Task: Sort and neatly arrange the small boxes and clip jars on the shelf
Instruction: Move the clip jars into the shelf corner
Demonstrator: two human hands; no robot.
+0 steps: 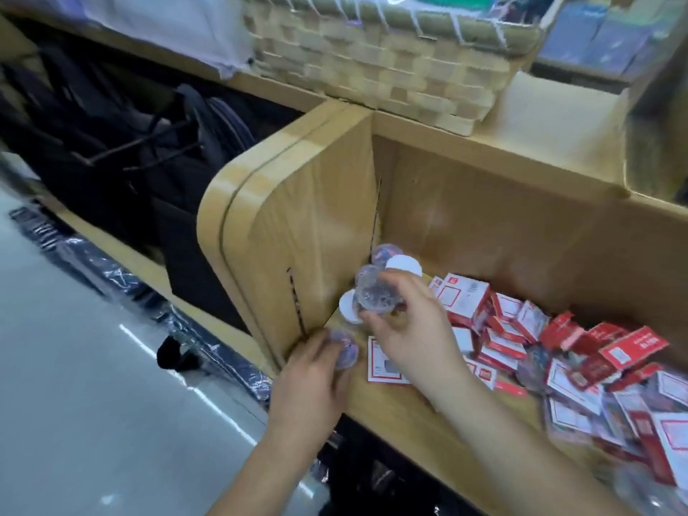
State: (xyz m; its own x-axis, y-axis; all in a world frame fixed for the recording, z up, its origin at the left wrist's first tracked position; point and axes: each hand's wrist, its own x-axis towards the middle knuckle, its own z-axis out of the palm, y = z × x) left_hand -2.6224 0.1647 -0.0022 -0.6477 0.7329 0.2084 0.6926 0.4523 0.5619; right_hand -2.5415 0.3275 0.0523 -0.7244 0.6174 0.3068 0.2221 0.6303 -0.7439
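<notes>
Two clear plastic clip jars are in hand at the left end of the pale wooden shelf (405, 407). The right hand (413, 337) pinches the upper jar (374, 297) in its fingertips. This jar is tipped sideways, white lid toward the side wall. The left hand (316, 378) curls round the lower jar (345, 350) at the front edge, hiding its axis. Jumbled red-and-white small boxes (521, 329) blur rightward and are cut off.

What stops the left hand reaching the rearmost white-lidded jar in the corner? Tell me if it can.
Probably not yet: the left hand grips a small jar, and the right hand, holding a clear jar, sits between it and the white-lidded jar.
</notes>
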